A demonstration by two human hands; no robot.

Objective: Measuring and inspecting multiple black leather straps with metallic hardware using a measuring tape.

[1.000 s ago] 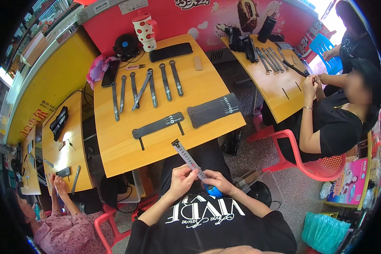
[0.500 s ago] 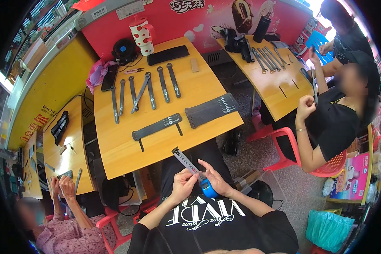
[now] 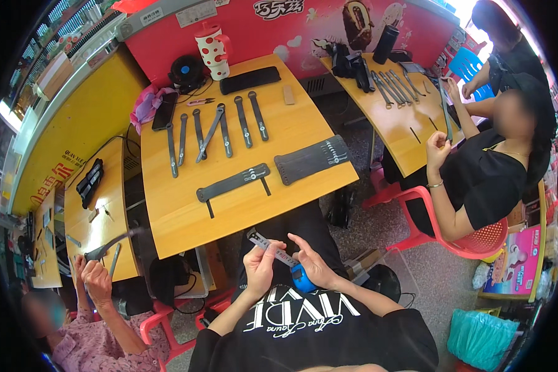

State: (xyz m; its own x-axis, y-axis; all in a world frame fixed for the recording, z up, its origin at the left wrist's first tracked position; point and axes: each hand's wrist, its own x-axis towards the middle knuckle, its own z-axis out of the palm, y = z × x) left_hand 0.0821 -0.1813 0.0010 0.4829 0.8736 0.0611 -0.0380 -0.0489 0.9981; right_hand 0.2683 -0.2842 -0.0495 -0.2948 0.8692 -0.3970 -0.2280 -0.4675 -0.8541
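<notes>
Head view: A tape measure is held over the lap, on the near side of the desk (image 3: 180, 230). Its blade (image 3: 283, 255) is pinched by the left grip (image 3: 260, 266) between thumb and fingers. Its blue case (image 3: 302, 278) is positioned against the right grip (image 3: 314, 268), whose fingers are stretched out; whether the case is clasped by it cannot be told. A short length of blade is exposed between the two grips, and the end hook (image 3: 252, 235) is projected just beyond the left grip, near the front edge of the desk. Contact with that edge cannot be confirmed.

Beyond the left grip, a narrow grey piece (image 3: 234, 182) is laid flat on the desk; beyond the right grip, a wide grey piece (image 3: 311, 160) is placed. Farther from both grips, dark straps (image 3: 243, 124) are set out in a row, one being laid across another.

Caution: if the pinch is loosened, the blade could be drawn back sharply and the left grip nicked by its edge. If the case is insufficiently supported by the outstretched fingers, it could be dropped. If the hook is caught on the desk edge, the blade could be bent. With the figures partly covered by the left grip, a misreading could be caused.
</notes>
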